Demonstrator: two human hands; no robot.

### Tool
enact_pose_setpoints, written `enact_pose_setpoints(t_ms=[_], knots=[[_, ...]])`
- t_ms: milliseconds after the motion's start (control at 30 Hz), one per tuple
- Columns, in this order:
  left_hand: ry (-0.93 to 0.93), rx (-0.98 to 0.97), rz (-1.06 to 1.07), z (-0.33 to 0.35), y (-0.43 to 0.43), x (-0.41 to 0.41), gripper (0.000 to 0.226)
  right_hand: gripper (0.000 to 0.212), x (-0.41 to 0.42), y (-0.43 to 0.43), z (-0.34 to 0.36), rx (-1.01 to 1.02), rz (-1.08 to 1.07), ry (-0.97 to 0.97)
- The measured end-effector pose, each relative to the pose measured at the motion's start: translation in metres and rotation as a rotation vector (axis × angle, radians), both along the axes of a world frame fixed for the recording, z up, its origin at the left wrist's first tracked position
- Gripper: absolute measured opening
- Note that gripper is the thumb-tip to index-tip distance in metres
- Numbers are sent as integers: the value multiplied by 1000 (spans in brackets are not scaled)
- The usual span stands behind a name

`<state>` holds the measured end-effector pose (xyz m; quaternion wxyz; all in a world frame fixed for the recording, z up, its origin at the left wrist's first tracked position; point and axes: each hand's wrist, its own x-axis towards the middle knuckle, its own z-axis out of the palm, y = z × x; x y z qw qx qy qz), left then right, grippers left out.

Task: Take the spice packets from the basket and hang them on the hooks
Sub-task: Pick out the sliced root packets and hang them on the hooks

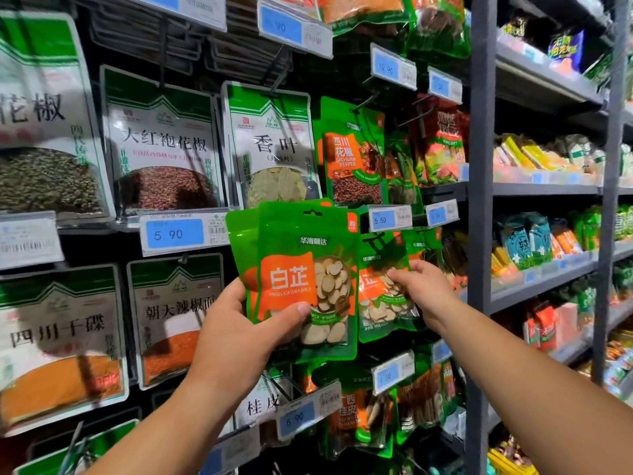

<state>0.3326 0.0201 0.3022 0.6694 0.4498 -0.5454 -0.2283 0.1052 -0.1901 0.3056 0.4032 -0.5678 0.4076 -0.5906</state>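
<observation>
The left hand (236,337) clasped the held packets (308,269), at least two green pouches stacked face to face. Its thumb (298,311) lay across the lower front of the near one and the other fingers were hidden behind. The pouches stood upright above the grip, so most of their length, with the hang hole (312,212) at the top edge, rose clear of the hand.

The right hand (424,289) had its fingers curled onto the middle of the hanging packet (383,303). This was a pouch of the same kind, just to the right of the held ones and hanging from a hook (373,238) on the rack.

The pouches looked light. They seemed to be glossy film around loose dry slices, so probably limp and a little slippery, and likely to flop if taken by a corner. A grip low on the body, as here, would leave the top free. Pinching near the hang hole would probably steer it onto the wire more surely. The slices looked brittle, so a hard squeeze seemed unwise.

Around them, a blue price tag (388,219) sat just above that hook, and a Sichuan pepper packet (352,159) hung higher up. A bay leaf packet (274,145) hung to its left. The rack's grey upright post (479,200) stood at its right edge. The basket was out of view.
</observation>
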Motion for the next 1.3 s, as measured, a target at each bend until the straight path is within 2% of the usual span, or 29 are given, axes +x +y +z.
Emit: enact_pose_setpoints(t_ms=[67,167,300,400,467,533,600,700,800,1033,1200,1233,1300], knots=[[0,8,7,0,-1,0,42,18,3,-5,-1,4,-36,92],[-4,14,16,1,-3,1,42,38,3,-11,-1,22,-52,136],[-7,31,17,-2,-6,0,42,43,1,-7,-3,-23,-61,130],[-2,33,5,-4,-8,-4,40,27,-7,-4,-2,-57,-160,232],[-2,24,-3,-4,-10,-7,39,30,-12,5,-1,-89,-263,348],[2,21,-15,-4,-11,-12,38,26,-15,18,0,-160,-280,348],[5,24,-29,-5,-12,-18,37,34,-13,37,0,-190,-126,255],[33,20,-49,-7,-16,-28,39,43,-3,74,4,-124,236,58],[66,16,-66,-8,-20,-39,48,41,4,103,8,-171,411,29],[108,17,-79,-12,-22,-49,62,38,-4,103,1,-235,375,-17],[67,-4,-50,-11,-22,-48,60,28,-12,97,-5,-239,372,-45],[53,-4,-37,-10,-21,-48,57,29,-14,94,-6,-230,368,-49],[36,-6,-21,-12,-22,-47,45,49,-19,89,-8,-233,356,-61]])
